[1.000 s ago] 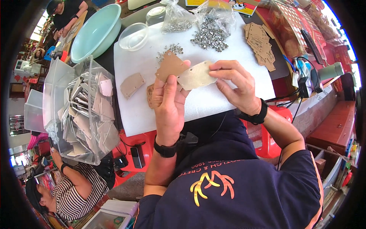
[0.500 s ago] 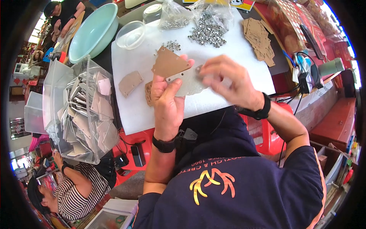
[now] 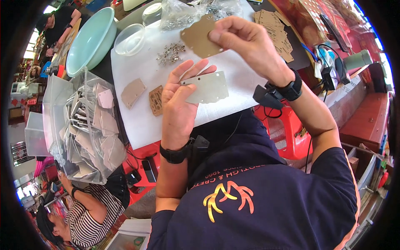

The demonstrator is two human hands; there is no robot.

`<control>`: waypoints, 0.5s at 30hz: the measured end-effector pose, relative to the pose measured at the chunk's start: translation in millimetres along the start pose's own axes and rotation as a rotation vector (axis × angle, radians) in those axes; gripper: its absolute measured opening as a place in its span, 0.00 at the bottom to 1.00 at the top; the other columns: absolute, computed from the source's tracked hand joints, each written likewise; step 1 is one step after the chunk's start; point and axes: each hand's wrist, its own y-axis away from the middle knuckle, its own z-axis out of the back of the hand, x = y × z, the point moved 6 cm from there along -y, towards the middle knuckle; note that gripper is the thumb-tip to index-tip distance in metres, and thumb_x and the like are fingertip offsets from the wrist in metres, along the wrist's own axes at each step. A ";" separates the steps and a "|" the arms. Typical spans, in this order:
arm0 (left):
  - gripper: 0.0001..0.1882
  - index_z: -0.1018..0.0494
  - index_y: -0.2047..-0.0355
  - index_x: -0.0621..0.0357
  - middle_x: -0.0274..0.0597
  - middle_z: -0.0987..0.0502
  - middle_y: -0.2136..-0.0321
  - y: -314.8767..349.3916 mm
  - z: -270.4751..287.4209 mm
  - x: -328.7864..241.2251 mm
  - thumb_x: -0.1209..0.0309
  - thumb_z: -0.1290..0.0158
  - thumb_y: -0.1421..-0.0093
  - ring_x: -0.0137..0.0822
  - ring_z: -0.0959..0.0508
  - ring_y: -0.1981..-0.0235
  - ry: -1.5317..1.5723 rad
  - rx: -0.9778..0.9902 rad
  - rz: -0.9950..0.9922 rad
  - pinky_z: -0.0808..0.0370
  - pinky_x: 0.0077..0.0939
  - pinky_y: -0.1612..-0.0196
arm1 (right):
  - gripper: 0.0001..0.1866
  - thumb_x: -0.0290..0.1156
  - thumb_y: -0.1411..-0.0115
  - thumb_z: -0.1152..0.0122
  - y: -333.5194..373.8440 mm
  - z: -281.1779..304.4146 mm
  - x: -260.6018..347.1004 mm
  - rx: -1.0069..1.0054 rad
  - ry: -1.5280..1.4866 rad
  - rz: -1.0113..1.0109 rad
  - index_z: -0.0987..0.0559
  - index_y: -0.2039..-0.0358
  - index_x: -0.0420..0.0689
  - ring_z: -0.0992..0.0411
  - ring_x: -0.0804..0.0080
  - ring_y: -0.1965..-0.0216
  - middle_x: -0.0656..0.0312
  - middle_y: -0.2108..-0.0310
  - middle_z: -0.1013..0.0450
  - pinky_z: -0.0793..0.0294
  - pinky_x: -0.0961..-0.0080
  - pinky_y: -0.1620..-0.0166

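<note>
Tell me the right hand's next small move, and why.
I'd probably lower the brown plate toward the grey plate to compare their holes. The right hand holds the brown plate up, apart from the grey one, which the left hand holds under its thumb; both plates show small holes near their edges.
</note>
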 end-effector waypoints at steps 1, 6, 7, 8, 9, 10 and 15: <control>0.26 0.37 0.42 0.62 0.57 0.30 0.46 -0.3 1.4 0.6 0.84 0.58 0.43 0.51 0.31 0.41 0.001 -0.002 -0.002 0.30 0.47 0.42 | 0.09 0.30 0.37 0.40 1.1 3.3 2.0 0.003 0.000 0.000 0.22 0.59 0.40 0.29 0.85 0.64 0.69 0.67 0.26 0.27 0.83 0.60; 0.29 0.37 0.43 0.62 0.57 0.30 0.46 -1.5 4.5 -6.0 0.85 0.60 0.48 0.47 0.30 0.43 0.033 -0.047 -0.128 0.32 0.45 0.40 | 0.14 0.36 0.40 0.37 20.7 6.0 -3.0 0.027 -0.092 -0.149 0.21 0.60 0.37 0.31 0.86 0.72 0.68 0.71 0.25 0.31 0.86 0.66; 0.29 0.37 0.43 0.62 0.57 0.30 0.46 -2.5 4.0 -5.5 0.85 0.60 0.48 0.47 0.30 0.43 0.035 -0.048 -0.130 0.32 0.45 0.40 | 0.14 0.35 0.39 0.38 26.2 3.4 -9.5 0.055 -0.124 -0.204 0.22 0.61 0.37 0.31 0.86 0.73 0.69 0.71 0.25 0.31 0.87 0.67; 0.30 0.38 0.43 0.62 0.56 0.30 0.46 -3.2 4.2 -7.6 0.85 0.60 0.48 0.46 0.30 0.43 0.024 -0.062 -0.177 0.33 0.44 0.39 | 0.13 0.35 0.39 0.38 30.5 2.7 -15.3 0.056 -0.125 -0.198 0.23 0.60 0.38 0.31 0.86 0.73 0.69 0.70 0.25 0.31 0.87 0.67; 0.30 0.38 0.42 0.62 0.55 0.30 0.46 -2.7 5.0 -9.6 0.85 0.60 0.49 0.44 0.30 0.44 0.012 -0.079 -0.223 0.35 0.44 0.38 | 0.13 0.35 0.39 0.38 34.4 0.4 -21.0 0.058 -0.124 -0.199 0.23 0.60 0.38 0.31 0.86 0.73 0.69 0.70 0.25 0.31 0.87 0.67; 0.30 0.38 0.42 0.62 0.55 0.30 0.46 -2.6 4.8 -8.9 0.85 0.60 0.49 0.44 0.30 0.44 0.012 -0.081 -0.224 0.35 0.44 0.38 | 0.13 0.34 0.39 0.38 38.3 -1.8 -26.8 0.060 -0.136 -0.219 0.23 0.60 0.38 0.31 0.86 0.72 0.68 0.70 0.25 0.31 0.87 0.67; 0.31 0.39 0.41 0.60 0.53 0.31 0.44 -1.6 -2.4 -8.6 0.85 0.59 0.47 0.43 0.32 0.41 0.058 -0.044 -0.295 0.38 0.43 0.37 | 0.12 0.32 0.38 0.39 49.4 -9.8 -29.0 -0.035 -0.292 -0.222 0.25 0.58 0.38 0.29 0.85 0.69 0.66 0.68 0.24 0.30 0.86 0.66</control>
